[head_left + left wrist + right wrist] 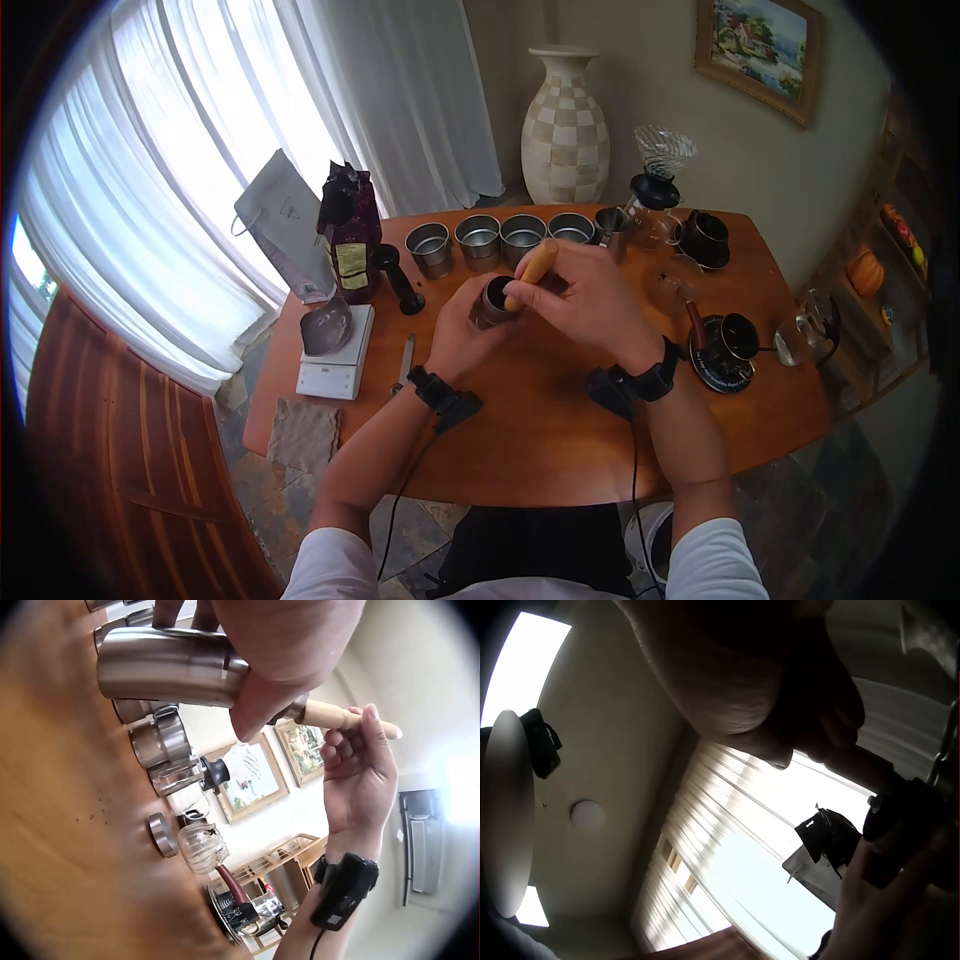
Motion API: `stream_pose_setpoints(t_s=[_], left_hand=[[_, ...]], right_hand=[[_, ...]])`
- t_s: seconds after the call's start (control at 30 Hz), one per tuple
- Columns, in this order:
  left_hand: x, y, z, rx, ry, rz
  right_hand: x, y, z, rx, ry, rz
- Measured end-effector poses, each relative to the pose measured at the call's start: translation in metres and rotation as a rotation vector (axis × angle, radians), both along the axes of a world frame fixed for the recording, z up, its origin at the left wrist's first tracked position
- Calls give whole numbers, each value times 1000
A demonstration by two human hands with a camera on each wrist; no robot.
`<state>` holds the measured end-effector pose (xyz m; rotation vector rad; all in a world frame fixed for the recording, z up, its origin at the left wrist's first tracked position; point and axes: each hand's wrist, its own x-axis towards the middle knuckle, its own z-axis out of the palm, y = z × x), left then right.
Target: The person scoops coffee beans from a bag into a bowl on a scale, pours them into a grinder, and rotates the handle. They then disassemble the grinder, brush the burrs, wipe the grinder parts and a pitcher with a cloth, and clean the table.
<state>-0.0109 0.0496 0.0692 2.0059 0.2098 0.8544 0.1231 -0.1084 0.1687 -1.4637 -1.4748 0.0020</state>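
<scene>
Head view: left hand (458, 335) wrapped the steel hand grinder (493, 301), lifted off the wooden table (560, 440) near its middle; right hand (585, 300) pinched the wooden crank knob (536, 265). Left wrist cam showed the grinder (165, 666) tilted nearly sideways — if the grip slackened mid-turn, I'd expect it to slip & hit the table. Further back, a row of metal cups (500, 238) and a glass dripper (660, 165) sat w/in elbow reach — a wide crank swing could knock them.
</scene>
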Motion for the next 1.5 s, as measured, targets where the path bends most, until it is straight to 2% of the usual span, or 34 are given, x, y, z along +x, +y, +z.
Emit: stream_pose_setpoints(t_s=[0.03, 0.1, 0.17, 0.27, 0.3, 0.33, 0.37, 0.4, 0.47, 0.5, 0.57, 0.6, 0.67, 0.8, 0.87, 0.97, 1.07, 1.3, 1.4, 1.5], left_hand=[[3, 1, -10, -119, -35, -31], [4, 2, -19, -225, -64, -92], [-9, -2, -11, 258, 23, 173], [-15, 8, -8, 258, 7, 211], [-17, 11, -8, 283, -25, 244], [-15, 16, -13, 323, -46, 254], [-15, 16, -14, 323, -46, 252], [-14, 13, -12, 312, -63, 246], [-16, 9, -11, 293, -78, 243], [-16, 10, -9, 283, -70, 238], [-17, 13, -10, 269, -60, 241], [-17, 13, -14, 249, -50, 236], [-16, 10, -19, 227, -37, 222], [-15, 7, -14, 171, -48, 220], [-17, 10, -11, 186, -62, 237], [-16, 11, -13, 234, -78, 255], [-16, 10, -13, 202, -82, 260], [-16, 11, -17, 229, -71, 298], [-17, 14, -16, 232, -79, 293], [-16, 15, -17, 221, -73, 282]], right_hand=[[-3, 3, -2, 13, -3, 79], [-3, 10, -6, 63, 20, 61], [-6, 19, -13, 161, 62, 46], [-3, 17, -15, 13, -36, -38], [-7, 20, -15, 9, -33, -32], [-14, 23, -15, 49, -3, 74], [-17, 25, -15, 92, 25, 176], [-16, 27, -16, 92, 25, 172], [-12, 31, -22, 196, -51, 29], [-12, 29, -23, 192, -53, 34], [-12, 23, -24, 10, -83, -9], [-16, 24, -25, 4, -80, -7], [-25, 28, -26, 113, -104, 112], [-20, 35, -32, 300, -69, 16], [-17, 24, -27, 144, -42, -40], [-20, 20, -23, 112, -70, 71], [-27, 18, -15, 235, -18, 52], [-27, 26, -25, 213, -60, 102], [-19, 24, -28, 103, -59, 151], [-18, 18, -20, 18, -56, 83]])
